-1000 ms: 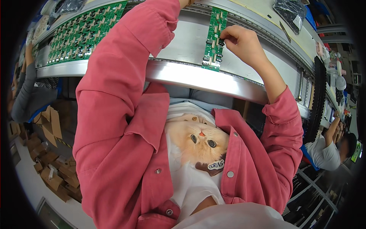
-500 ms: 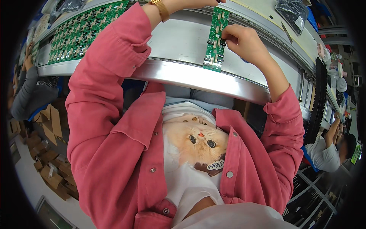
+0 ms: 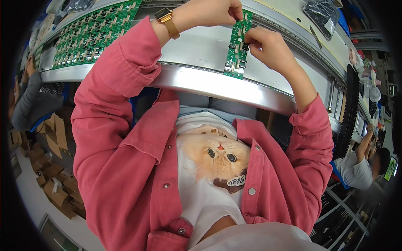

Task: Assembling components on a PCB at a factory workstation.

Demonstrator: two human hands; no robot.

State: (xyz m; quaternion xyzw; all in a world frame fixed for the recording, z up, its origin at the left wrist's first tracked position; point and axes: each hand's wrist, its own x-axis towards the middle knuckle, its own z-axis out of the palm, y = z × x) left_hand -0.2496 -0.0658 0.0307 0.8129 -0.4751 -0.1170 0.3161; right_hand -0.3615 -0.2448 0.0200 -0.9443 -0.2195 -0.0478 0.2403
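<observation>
Held bare left hand (image 3: 224, 10) with bent fingers and fingertips drawn together at the far end of a narrow green printed circuit board (image 3: 238, 44), well beyond the broad silver metal rail (image 3: 188, 79). Could not tell whether clamped on anything. Held bare right hand (image 3: 268, 46) apart from the left, nearer the rail, with thumb and forefinger curled at a small black block-shaped component (image 3: 245, 47) along the board's right long edge. Could not tell a firm grip from light contact.

Found the board laid crosswise to the rail, with its near end at the rail's far edge, over a smooth white panel (image 3: 194, 46). Judged light, thin and stiff, and likely to slide readily on the panel. Judged fragile at the raised components and slim cream connectors (image 3: 236, 49). Best taken by the two long edges, clear of components, without twisting or side load.

Wore a gold-coloured wristwatch (image 3: 171, 28) on the left wrist, beyond the rail. Noted a broad group of green populated circuit boards (image 3: 92, 35) beyond the rail's left part, a black item in a clear plastic bag (image 3: 320, 19) well beyond its right part, and brown cardboard boxes (image 3: 58, 188) below its left end.
</observation>
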